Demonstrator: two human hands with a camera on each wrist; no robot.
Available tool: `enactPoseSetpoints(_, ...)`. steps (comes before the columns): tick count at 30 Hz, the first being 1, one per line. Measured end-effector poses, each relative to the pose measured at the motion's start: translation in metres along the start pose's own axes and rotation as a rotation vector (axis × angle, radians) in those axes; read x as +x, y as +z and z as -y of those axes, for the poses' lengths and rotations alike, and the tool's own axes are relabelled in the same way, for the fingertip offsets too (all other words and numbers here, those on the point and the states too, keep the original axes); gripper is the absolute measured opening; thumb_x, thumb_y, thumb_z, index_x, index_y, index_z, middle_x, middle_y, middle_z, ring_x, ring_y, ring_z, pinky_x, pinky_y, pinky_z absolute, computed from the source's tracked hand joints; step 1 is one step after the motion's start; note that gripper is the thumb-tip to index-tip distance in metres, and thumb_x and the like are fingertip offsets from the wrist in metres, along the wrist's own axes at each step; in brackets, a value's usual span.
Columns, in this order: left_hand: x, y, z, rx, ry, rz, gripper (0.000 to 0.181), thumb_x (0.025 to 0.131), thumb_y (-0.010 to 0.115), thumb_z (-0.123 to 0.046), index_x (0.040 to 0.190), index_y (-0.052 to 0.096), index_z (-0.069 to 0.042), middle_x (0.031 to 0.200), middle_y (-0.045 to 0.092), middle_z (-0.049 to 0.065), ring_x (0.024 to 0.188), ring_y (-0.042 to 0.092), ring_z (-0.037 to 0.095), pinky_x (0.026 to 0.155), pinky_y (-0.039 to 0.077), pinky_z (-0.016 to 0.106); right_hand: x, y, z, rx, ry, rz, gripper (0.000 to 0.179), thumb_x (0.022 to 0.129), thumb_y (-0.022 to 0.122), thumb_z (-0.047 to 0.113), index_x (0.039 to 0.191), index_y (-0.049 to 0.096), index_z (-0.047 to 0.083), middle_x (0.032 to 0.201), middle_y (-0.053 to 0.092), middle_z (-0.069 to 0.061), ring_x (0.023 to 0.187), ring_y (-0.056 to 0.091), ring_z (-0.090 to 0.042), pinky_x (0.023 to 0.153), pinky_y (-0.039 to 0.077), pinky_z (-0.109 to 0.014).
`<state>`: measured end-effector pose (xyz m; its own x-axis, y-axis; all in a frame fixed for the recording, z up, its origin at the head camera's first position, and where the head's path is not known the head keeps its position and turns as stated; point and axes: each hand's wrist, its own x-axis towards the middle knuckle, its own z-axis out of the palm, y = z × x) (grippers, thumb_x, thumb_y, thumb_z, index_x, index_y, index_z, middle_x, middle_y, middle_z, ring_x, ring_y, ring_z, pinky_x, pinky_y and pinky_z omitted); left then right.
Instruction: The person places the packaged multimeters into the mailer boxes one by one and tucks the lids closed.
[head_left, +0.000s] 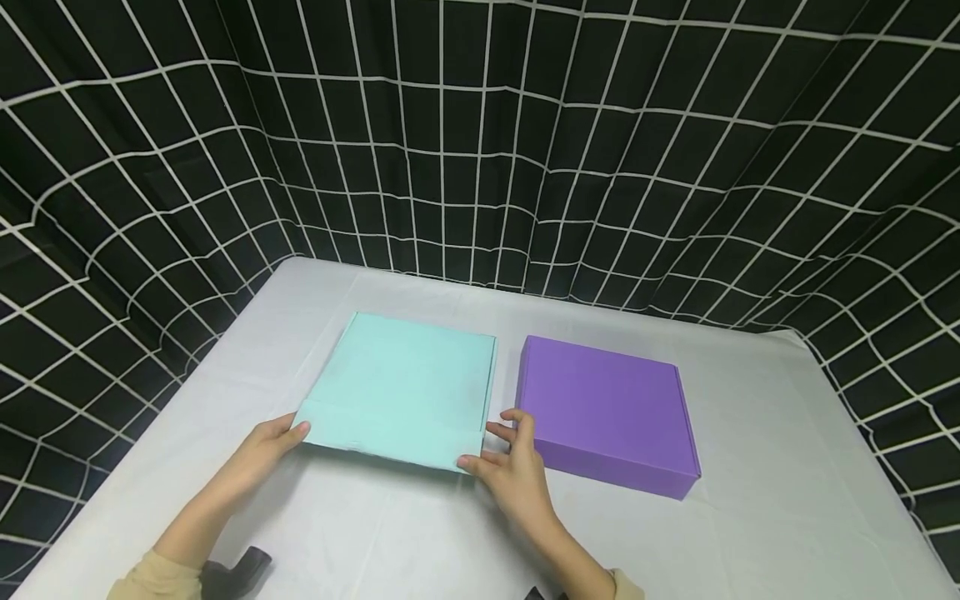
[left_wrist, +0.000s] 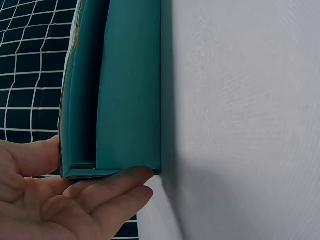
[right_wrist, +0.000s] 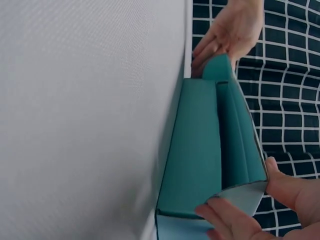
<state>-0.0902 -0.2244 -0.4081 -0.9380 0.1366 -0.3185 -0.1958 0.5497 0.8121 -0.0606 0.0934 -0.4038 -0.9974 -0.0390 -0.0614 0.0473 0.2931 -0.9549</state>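
A light teal cardboard box (head_left: 405, 375) lies left of the middle of the white table, its lid a little raised along the near edge. My left hand (head_left: 258, 454) holds the lid's near left corner, thumb on top. At the near right corner my right hand (head_left: 517, 475) pinches the lid, its other fingers along the side. In the left wrist view a dark gap shows between the lid's front flap (left_wrist: 82, 90) and the box's front wall (left_wrist: 131, 90). The right wrist view shows a lid side flap (right_wrist: 245, 196) between thumb and fingers. The box's inside is hidden.
Close to the right hand stands a closed purple box (head_left: 607, 408). White cloth (head_left: 780, 467) covers the table. Dark curtains with a white grid (head_left: 480, 125) hang around its back and sides. A black wrist device (head_left: 243, 575) shows beneath the left sleeve.
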Motion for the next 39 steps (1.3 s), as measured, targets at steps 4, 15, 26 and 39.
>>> enactPoseSetpoints(4,0.001,0.000,-0.001,0.019,-0.004,0.011,0.060,0.106,0.033,-0.028,0.140,0.027,0.022,0.147,0.026,0.037,0.138,0.017,0.053,0.109,0.016,0.067,0.001,-0.001,0.000,-0.019,-0.018,0.013,0.074,0.080,0.079,0.011,0.129,0.025,0.003,0.134,0.048,-0.033,0.103,0.063,-0.046,0.079,0.058,-0.045)
enactPoseSetpoints(15,0.003,-0.008,0.000,0.036,-0.001,0.043,0.064,0.104,0.038,-0.030,0.141,0.026,0.021,0.147,0.026,0.037,0.138,0.017,0.053,0.110,0.017,0.066,-0.004,0.004,-0.009,-0.145,-0.084,-0.119,0.055,0.079,0.082,0.022,0.109,0.043,-0.002,0.102,0.069,-0.023,0.092,0.070,-0.034,0.073,0.059,-0.035)
enactPoseSetpoints(26,0.004,-0.005,0.005,0.033,0.018,0.052,0.064,0.104,0.039,-0.031,0.140,0.028,0.021,0.146,0.029,0.037,0.138,0.020,0.053,0.109,0.018,0.066,-0.008,0.006,-0.006,-0.187,-0.142,-0.136,0.053,0.079,0.081,0.017,0.109,0.043,-0.004,0.100,0.068,-0.031,0.088,0.071,-0.036,0.070,0.059,-0.035)
enactPoseSetpoints(39,0.004,-0.007,0.007,0.039,0.031,0.068,0.065,0.104,0.038,-0.030,0.140,0.025,0.022,0.146,0.027,0.038,0.138,0.018,0.054,0.109,0.018,0.066,-0.003,0.002,-0.014,-0.032,-0.081,-0.080,0.052,0.079,0.081,0.013,0.110,0.042,-0.002,0.109,0.065,-0.032,0.097,0.068,-0.038,0.074,0.059,-0.033)
